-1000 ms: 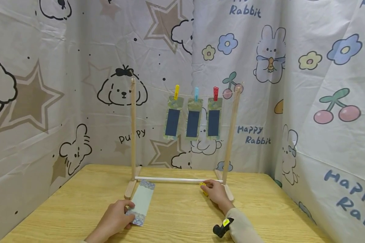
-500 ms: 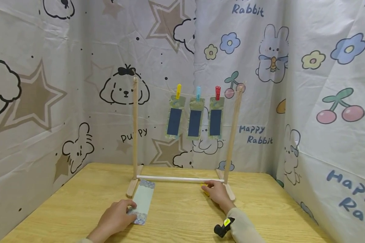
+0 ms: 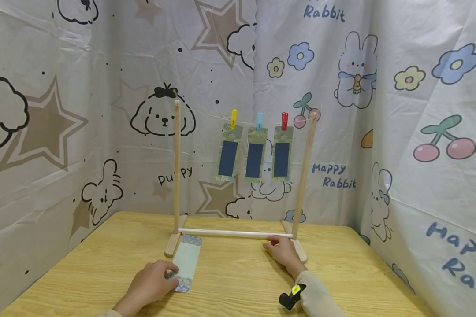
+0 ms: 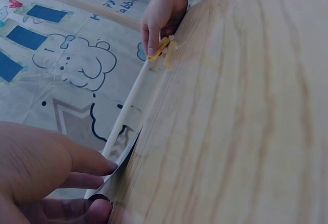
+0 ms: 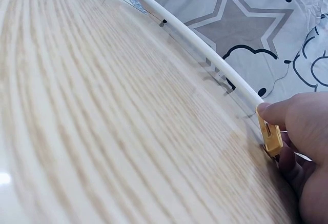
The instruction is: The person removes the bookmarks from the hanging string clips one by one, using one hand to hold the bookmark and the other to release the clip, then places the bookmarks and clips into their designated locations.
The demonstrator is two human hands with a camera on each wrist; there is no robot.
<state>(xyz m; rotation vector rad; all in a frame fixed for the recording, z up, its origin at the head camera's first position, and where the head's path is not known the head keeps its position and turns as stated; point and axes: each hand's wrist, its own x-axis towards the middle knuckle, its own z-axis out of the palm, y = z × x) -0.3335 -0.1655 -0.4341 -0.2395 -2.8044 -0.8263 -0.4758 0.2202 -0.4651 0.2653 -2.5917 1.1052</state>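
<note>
My left hand [image 3: 152, 279] grips the near left edge of a pale green card [image 3: 186, 262] with bluish patterned ends, thumb on one side and fingers on the other. The card lies at or just above the table; the head view does not settle which. Across the table, my right hand [image 3: 284, 254] pinches a small yellow clothespin [image 5: 270, 134] beside the white crossbar [image 3: 238, 233]. In the left wrist view, the same clothespin [image 4: 159, 48] sits at the fingertips, low over the tabletop.
A wooden stand [image 3: 177, 176] carries a thin string between two posts. Three cards with dark blue panels, the middle one [image 3: 255, 160] among them, hang from it by yellow [image 3: 233, 119], blue [image 3: 259, 122] and red [image 3: 284, 121] clothespins. Printed curtains [image 3: 150, 53] enclose the table [image 3: 230, 273].
The head view has shifted slightly, moving the scene a little to the right. Both hands keep their holds; less of the yellow clothespin shows at the right fingertips.
</note>
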